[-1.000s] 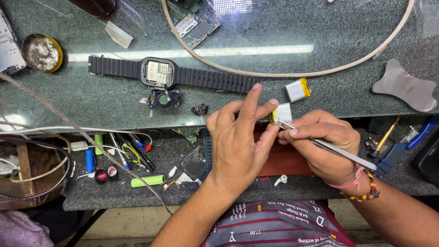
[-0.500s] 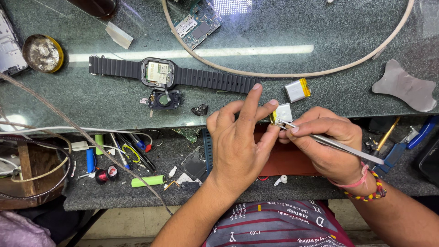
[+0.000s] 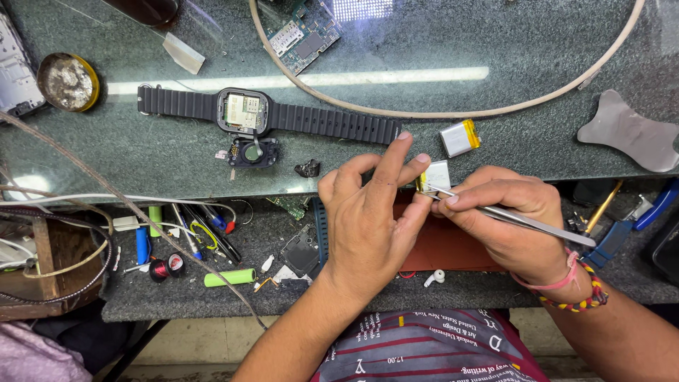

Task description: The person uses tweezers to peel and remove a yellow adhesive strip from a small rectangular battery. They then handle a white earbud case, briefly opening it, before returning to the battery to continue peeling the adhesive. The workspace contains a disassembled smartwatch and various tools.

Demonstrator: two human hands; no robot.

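My left hand pinches a small silver battery cell between thumb and fingertips, just above the bench's front edge. My right hand grips metal tweezers whose tips touch the cell's yellow-taped edge. An opened smartwatch with a dark ribbed strap lies on the glass top, up and left of both hands. Its detached back module sits just below it, joined by a thin cable. A second silver cell with yellow tape rests on the glass, just above my hands.
A round tin of paste sits at the left. A circuit board and a pale hose loop lie at the back. A grey pry plate is at the right. Cables, pens and a green cell crowd the lower shelf.
My hands stay almost in place. The tweezers have tilted slightly while their tips remain at the small cell held by my left fingers.
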